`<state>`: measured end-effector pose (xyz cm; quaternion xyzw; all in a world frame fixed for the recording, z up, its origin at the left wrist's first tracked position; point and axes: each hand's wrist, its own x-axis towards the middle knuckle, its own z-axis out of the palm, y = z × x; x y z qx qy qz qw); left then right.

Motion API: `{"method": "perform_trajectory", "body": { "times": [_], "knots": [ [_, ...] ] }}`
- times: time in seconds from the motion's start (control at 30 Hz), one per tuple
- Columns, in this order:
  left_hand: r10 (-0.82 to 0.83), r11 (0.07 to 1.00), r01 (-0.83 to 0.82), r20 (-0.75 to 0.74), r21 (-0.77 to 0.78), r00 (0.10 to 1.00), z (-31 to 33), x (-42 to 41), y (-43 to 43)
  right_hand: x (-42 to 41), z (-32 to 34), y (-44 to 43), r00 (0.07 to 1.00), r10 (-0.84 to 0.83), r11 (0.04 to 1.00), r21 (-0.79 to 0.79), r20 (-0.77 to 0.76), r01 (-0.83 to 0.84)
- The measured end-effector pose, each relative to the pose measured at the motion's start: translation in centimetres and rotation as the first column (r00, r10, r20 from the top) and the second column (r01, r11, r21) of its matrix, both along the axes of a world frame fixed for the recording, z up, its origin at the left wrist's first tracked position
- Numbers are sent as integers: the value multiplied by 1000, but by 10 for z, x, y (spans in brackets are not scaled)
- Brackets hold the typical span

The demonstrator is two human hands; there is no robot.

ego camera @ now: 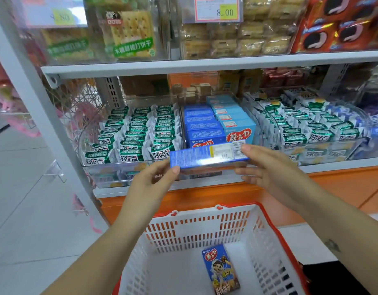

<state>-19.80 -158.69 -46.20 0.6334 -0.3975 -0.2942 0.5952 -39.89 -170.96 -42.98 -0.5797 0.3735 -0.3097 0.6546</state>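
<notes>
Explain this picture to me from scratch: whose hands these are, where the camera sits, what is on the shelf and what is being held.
There is no machine here. A person wears a single camera on the head, looking forward and down, so you see their own two arms. The left hand and the right hand each pinch one end of a blue snack box, held level in front of a shop shelf. Behind it stand rows of similar blue boxes, flanked by green-and-white wrapped snacks. Below the hands is a white shopping basket with a red rim. One matching box lies flat on its floor.
</notes>
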Motion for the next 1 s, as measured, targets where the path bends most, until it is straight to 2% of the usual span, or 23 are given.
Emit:
{"method": "perform_trajectory", "body": {
  "times": [0.1, 0.23, 0.3, 0.4, 0.5, 0.7, 0.9, 1.0],
  "knots": [
    [-25, 995, 38, 140, -91, 990, 2, 0, 1, 2, -2, 0, 1000, 7, 985, 173, 3, -8],
    [-49, 984, 74, 155, -159, 987, 3, 4, 1, 3, -8, 0, 992, 68, 969, 246, -104, -41],
    [-65, 984, 87, 144, -154, 987, 4, 7, 1, 2, -10, -2, 986, 80, 971, 234, -145, -44],
    [-50, 989, 66, 122, -130, 991, 7, 7, 0, 3, -11, -3, 995, 71, 973, 225, -64, -55],
    [-2, 995, 5, 30, -98, 1000, 6, 10, -2, 6, -12, 0, 999, 46, 984, 173, -14, -43],
    [3, 999, -13, -188, -51, 982, 9, 11, -4, 4, -14, 0, 998, 47, 995, 85, -47, -43],
    [-3, 997, -10, -170, -74, 985, 10, 12, -3, 4, -12, -2, 999, 41, 999, 5, -35, -41],
    [-14, 989, 8, -44, -145, 999, 11, 12, -2, 3, -6, -3, 998, 59, 998, -15, -20, -59]
  ]
}}
